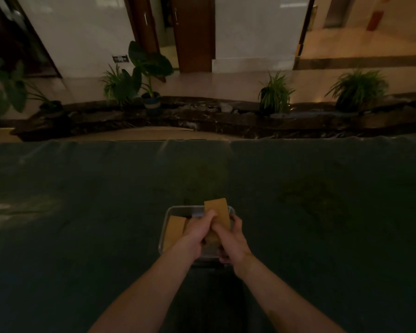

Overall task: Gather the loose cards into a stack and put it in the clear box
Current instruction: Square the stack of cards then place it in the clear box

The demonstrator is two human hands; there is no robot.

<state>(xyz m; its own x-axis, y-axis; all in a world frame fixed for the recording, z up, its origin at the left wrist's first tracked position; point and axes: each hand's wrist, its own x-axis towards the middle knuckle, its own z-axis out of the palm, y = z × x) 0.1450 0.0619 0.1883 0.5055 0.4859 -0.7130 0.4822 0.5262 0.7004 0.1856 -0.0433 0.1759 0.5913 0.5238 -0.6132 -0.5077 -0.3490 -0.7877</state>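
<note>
A clear box (pixel 165 227) sits on the dark green table cover, near its front edge. Both my hands are over it. My left hand (pixel 197 233) and my right hand (pixel 231 239) together grip a stack of tan cards (pixel 217 209) that sticks up, tilted, above the box's far right rim. Another tan card stack (pixel 174 230) lies inside the box on its left side. The lower part of the held stack is hidden by my fingers.
The dark green cloth (pixel 82 212) covers the whole table. Beyond its far edge run a dark stone ledge (pixel 202 116) with potted plants (pixel 275 92), a polished floor and wooden doors. The light is dim.
</note>
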